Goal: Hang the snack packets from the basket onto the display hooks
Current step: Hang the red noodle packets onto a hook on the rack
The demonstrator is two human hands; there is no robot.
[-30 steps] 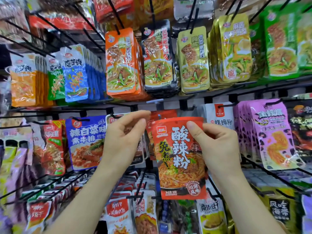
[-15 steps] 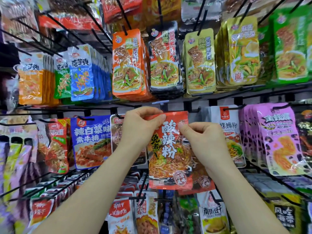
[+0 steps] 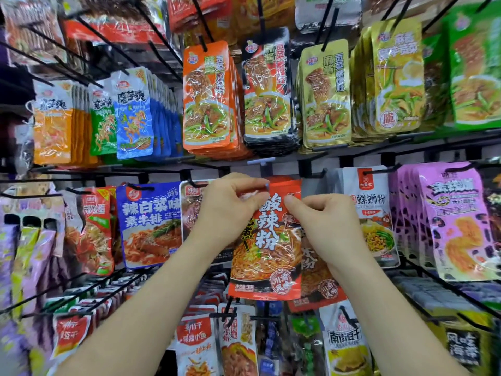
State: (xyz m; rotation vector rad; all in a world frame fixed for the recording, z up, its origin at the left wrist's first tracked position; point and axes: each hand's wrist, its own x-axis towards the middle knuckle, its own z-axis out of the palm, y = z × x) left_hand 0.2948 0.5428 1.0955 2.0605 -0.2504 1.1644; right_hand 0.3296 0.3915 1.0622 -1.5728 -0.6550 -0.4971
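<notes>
Left hand point(image 3: 227, 213) pinching red packet point(image 3: 267, 253) at top corner, right hand point(image 3: 325, 226) pinching its upper right edge; one matching packet point(image 3: 317, 280) close behind; blue packet point(image 3: 150, 223) left, white packet point(image 3: 374, 213) right

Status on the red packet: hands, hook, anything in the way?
Left hand and right hand pinch red packet at top edge. Hook out of sight, hanging unconfirmed. Matching packet hangs just behind it.
</notes>
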